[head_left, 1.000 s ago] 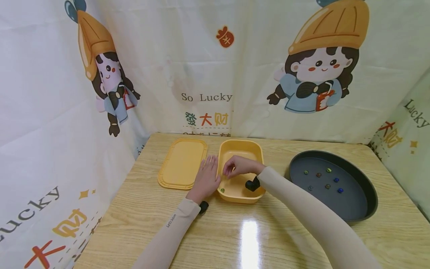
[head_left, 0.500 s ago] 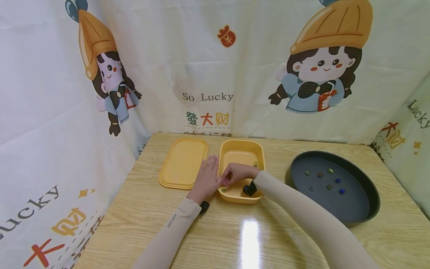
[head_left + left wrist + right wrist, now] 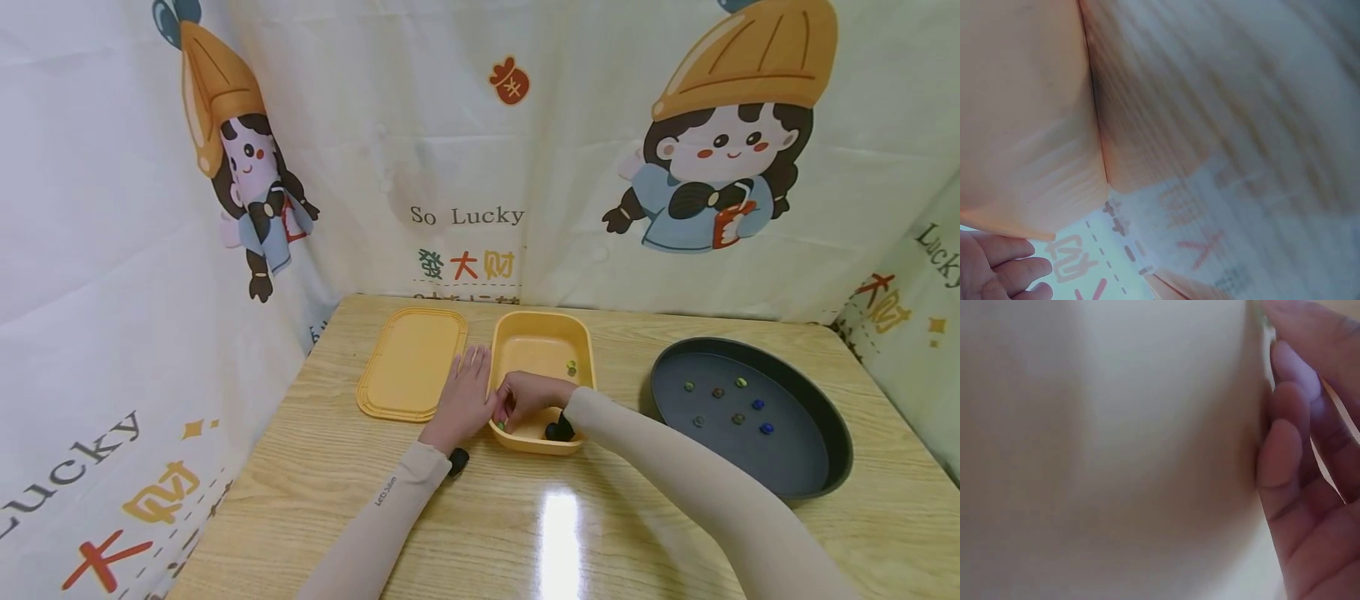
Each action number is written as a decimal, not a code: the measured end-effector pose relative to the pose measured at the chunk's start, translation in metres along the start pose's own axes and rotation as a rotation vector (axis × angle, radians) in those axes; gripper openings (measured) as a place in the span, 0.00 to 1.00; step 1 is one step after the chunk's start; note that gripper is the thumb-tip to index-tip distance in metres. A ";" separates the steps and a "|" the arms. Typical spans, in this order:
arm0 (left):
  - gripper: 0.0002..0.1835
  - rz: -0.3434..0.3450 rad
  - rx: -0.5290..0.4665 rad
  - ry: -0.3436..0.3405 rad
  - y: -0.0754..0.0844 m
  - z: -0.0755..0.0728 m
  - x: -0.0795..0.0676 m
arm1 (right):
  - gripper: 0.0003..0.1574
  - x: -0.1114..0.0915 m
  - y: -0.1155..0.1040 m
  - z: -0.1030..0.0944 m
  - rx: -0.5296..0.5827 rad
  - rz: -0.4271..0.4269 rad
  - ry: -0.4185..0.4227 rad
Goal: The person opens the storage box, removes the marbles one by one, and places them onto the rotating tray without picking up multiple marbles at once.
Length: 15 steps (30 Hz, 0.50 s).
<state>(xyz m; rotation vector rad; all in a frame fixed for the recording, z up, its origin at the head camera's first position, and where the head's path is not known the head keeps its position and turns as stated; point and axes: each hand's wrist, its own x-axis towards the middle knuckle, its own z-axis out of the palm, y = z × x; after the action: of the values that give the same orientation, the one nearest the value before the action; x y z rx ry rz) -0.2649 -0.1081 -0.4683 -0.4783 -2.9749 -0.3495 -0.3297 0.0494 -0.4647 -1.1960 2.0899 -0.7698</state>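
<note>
My right hand [image 3: 528, 395] reaches into the yellow box [image 3: 545, 447], its fingers curled down at the near left corner. There the thumb and fingertips pinch at a small green marble [image 3: 501, 426], mostly covered by the hand. In the right wrist view a green speck of the marble [image 3: 1262, 317] shows by the thumb tip, at the frame's edge. My left hand [image 3: 467, 392] lies along the box's left side with straight fingers. The left wrist view shows some of its fingers [image 3: 1019, 265] beside the box's outer wall [image 3: 1029, 125]. Yellow-green marbles [image 3: 572, 367] rest inside the box at the right.
A flat yellow lid [image 3: 413, 363] lies on the wooden table [image 3: 480, 517], left of the box. On the right stands a round dark pan [image 3: 757, 458] with several glass marbles, among them a blue marble [image 3: 767, 428]. A printed curtain [image 3: 360, 167] hangs behind the table.
My right hand has moved down and toward the near left corner of the box, onto the green marble there. The marbles at the box's right side have come into sight. My left hand stays in place.
</note>
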 end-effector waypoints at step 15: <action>0.35 -0.006 -0.007 -0.001 0.002 -0.001 0.000 | 0.03 -0.001 -0.006 0.005 -0.100 -0.053 -0.027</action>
<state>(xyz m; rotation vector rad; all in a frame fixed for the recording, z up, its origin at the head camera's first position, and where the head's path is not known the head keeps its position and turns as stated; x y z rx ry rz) -0.2638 -0.1069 -0.4665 -0.4702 -2.9776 -0.3607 -0.3228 0.0464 -0.4630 -1.3128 2.1040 -0.6760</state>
